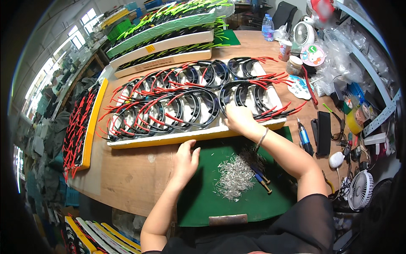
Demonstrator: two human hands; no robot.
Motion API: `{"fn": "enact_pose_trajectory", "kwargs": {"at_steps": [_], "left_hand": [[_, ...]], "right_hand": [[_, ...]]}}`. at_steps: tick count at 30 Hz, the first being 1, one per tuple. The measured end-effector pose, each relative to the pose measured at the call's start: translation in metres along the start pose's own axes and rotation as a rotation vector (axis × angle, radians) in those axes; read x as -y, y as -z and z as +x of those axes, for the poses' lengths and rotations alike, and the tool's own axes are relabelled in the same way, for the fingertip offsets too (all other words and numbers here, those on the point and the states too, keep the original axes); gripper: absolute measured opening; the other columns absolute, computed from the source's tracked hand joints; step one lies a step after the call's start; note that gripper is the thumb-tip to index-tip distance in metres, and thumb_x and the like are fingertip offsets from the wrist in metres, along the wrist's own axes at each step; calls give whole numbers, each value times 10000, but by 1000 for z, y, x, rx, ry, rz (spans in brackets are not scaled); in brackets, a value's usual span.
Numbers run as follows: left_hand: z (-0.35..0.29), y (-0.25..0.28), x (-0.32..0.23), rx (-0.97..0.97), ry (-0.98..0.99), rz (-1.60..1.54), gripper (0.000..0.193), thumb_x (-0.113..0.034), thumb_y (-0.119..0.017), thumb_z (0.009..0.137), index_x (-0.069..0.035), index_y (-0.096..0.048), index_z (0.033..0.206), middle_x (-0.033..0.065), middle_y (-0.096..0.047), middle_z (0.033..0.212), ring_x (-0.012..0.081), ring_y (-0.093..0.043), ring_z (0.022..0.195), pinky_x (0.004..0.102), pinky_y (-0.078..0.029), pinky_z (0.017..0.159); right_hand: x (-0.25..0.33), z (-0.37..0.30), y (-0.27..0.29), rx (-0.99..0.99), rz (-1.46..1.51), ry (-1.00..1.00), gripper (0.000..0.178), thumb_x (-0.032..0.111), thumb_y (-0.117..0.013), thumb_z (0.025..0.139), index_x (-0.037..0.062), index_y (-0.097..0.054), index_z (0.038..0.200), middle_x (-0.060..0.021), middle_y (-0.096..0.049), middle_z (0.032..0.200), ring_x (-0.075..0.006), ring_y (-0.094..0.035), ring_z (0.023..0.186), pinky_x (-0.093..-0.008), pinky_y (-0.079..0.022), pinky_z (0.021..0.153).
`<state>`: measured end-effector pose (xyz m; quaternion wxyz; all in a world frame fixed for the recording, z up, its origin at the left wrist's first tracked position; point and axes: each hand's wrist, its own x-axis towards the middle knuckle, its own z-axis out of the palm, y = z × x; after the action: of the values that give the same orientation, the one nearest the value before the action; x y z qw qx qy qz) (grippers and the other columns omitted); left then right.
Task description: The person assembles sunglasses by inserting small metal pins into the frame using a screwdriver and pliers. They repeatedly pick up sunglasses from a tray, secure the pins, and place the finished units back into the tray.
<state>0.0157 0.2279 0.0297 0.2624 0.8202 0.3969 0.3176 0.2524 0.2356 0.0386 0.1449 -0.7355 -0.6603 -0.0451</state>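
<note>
My right hand [240,118] reaches over the near edge of a white foam tray [167,143] with a yellow front side. Its fingers are curled down beside a black curved piece [220,98]; the fingertips and anything between them are hidden. Rows of similar black rings with red-sleeved wire ends [279,111] fill the tray. My left hand [187,158] is held just in front of the tray, near the green mat's left edge, thumb apart from the fingers and nothing in it. Below the right forearm, a pile of small silvery metal pins [234,177] lies on the green mat [198,207].
Blue-handled tools [261,180] rest against the pins. Stacked trays of green-tipped wires [165,31] stand at the back left, another red-wired tray [82,131] at far left. On the right lie a blue pen-shaped tool [304,137], a black case [323,133] and a small white fan [360,190].
</note>
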Motion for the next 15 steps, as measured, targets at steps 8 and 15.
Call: {"fn": "enact_pose_trajectory", "kwargs": {"at_steps": [8, 15], "left_hand": [[36, -48, -16, -59, -221, 393, 394, -152, -682, 718, -46, -500, 1051, 137, -510, 961, 315, -582, 768, 381, -494, 630], [43, -53, -24, -53, -103, 337, 261, -91, -678, 703, -64, -526, 914, 126, -504, 892, 332, -586, 675, 405, -490, 579]], "right_hand": [[2, -2, 9, -13, 21, 15, 281, 226, -646, 701, -7, -507, 773, -162, -605, 640, -323, -621, 618, -410, -495, 546], [-2, -2, 27, 131, -11, 30, 182, 140, -597, 691, 5, -569, 809, -163, -632, 720, -309, -638, 698, -401, -511, 625]]}}
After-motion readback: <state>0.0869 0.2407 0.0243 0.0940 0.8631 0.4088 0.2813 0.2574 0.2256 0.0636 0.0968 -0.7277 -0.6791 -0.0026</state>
